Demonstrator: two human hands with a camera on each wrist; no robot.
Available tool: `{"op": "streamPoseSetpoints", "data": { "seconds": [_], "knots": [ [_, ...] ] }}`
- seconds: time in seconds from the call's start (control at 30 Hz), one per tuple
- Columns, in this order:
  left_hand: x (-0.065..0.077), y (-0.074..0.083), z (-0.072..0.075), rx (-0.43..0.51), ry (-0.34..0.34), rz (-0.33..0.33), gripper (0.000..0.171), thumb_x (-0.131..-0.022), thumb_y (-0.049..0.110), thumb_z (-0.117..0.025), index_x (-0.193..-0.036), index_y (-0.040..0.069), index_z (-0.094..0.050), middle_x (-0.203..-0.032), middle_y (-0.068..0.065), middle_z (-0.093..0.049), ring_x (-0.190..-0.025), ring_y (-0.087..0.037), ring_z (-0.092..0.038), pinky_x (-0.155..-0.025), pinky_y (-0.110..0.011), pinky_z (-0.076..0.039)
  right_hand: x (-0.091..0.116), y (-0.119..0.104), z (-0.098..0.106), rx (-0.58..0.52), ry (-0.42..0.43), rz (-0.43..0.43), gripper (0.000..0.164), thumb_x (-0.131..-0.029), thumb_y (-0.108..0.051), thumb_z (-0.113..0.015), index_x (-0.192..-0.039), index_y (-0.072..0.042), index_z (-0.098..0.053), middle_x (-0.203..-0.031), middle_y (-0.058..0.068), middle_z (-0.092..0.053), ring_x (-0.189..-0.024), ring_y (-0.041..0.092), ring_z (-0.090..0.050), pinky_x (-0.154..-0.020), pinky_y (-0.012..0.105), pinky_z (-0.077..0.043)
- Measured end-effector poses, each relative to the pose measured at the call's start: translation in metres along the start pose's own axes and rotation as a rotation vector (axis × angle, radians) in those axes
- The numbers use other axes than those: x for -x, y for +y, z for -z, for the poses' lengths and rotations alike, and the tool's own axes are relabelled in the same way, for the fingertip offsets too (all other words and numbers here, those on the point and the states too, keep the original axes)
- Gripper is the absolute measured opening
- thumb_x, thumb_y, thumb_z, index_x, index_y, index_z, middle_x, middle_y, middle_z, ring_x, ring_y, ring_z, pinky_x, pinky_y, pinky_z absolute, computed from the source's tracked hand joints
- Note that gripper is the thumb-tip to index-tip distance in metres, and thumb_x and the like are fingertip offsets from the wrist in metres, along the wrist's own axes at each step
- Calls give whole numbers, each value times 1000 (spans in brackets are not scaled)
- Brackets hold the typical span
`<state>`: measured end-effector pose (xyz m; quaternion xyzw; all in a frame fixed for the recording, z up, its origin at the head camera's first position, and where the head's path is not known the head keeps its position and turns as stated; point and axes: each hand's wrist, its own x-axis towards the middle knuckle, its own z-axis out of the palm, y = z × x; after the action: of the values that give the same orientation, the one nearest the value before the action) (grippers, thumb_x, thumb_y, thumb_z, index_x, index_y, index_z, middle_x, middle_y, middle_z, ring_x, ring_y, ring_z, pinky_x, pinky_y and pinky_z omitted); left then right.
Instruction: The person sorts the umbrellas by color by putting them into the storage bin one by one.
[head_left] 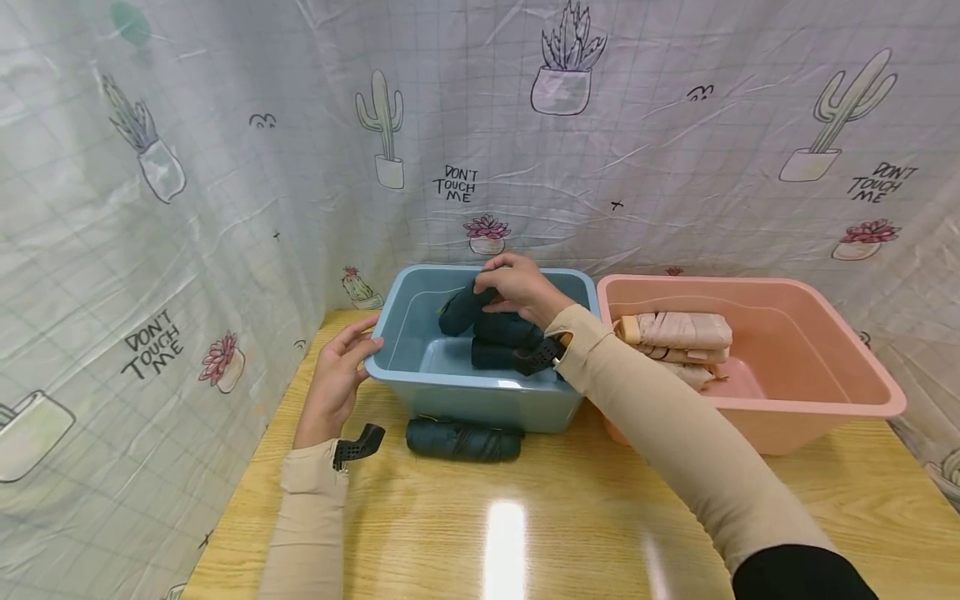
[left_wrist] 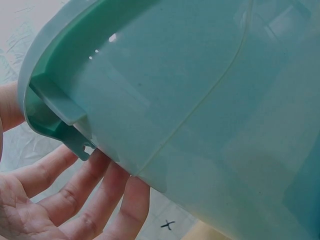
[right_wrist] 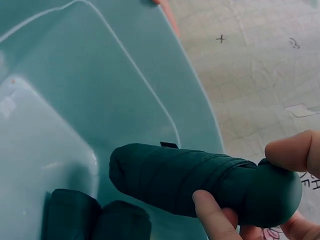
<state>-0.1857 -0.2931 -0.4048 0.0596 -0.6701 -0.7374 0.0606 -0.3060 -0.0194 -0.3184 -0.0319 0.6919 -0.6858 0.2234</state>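
My right hand (head_left: pixel 517 289) grips a folded dark green umbrella (right_wrist: pixel 175 182) by its rounded handle end, over the left part of the blue plastic bin (head_left: pixel 480 382). In the right wrist view the umbrella lies almost level, with thumb and fingers around the handle. More dark folded umbrellas (head_left: pixel 506 332) lie on the bin's floor, partly hidden by my right hand and wrist. My left hand (head_left: pixel 341 367) holds the bin's left rim, thumb over the edge and fingers (left_wrist: pixel 107 195) against the outer wall. Another dark folded umbrella (head_left: pixel 463 440) rests on the table before the bin.
Right beside the blue bin stands a pink bin (head_left: pixel 787 404) with several beige folded umbrellas (head_left: pixel 678 331) at its left end. Both are on a wooden table (head_left: pixel 420 525). A curtain printed with cacti (head_left: pixel 637 167) hangs behind and along the left.
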Motion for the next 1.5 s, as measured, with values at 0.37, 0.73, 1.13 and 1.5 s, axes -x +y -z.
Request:
{"op": "streamPoseSetpoints", "data": {
  "seconds": [0.37,0.73,1.13,1.5],
  "knots": [
    [1,0,2,-23,-4,-4,47,-101,16,-65,-147,7,-54,-113,1,-63,-98,-12,-66,-78,-24,-59,-13,9,-15,107,-22,-50,31,-93,-2,-68,-121,-5,-57,-110,12,-55,-87,28,-54,-99,47,-57],
    [0,-1,1,-17,1,-6,46,-101,15,-65,-145,7,-55,-112,1,-63,-97,-11,-66,-76,-24,-59,-21,17,-20,183,-32,-78,51,-91,1,-71,-139,-1,-55,-128,18,-52,-103,33,-62,-98,45,-57],
    [0,0,1,-22,-2,-14,46,-101,13,-64,-145,6,-55,-113,1,-63,-97,-11,-66,-76,-24,-59,-19,12,-20,98,7,-68,36,-97,-1,-60,-132,1,-53,-142,20,-47,-123,35,-53,-104,48,-53],
    [-1,0,1,-22,8,-8,45,-101,13,-65,-145,6,-56,-111,0,-63,-95,-11,-66,-76,-24,-60,5,-13,-3,46,-46,15,19,-103,-8,-58,-121,-4,-56,-129,11,-52,-118,34,-55,-106,48,-52]
  ]
}}
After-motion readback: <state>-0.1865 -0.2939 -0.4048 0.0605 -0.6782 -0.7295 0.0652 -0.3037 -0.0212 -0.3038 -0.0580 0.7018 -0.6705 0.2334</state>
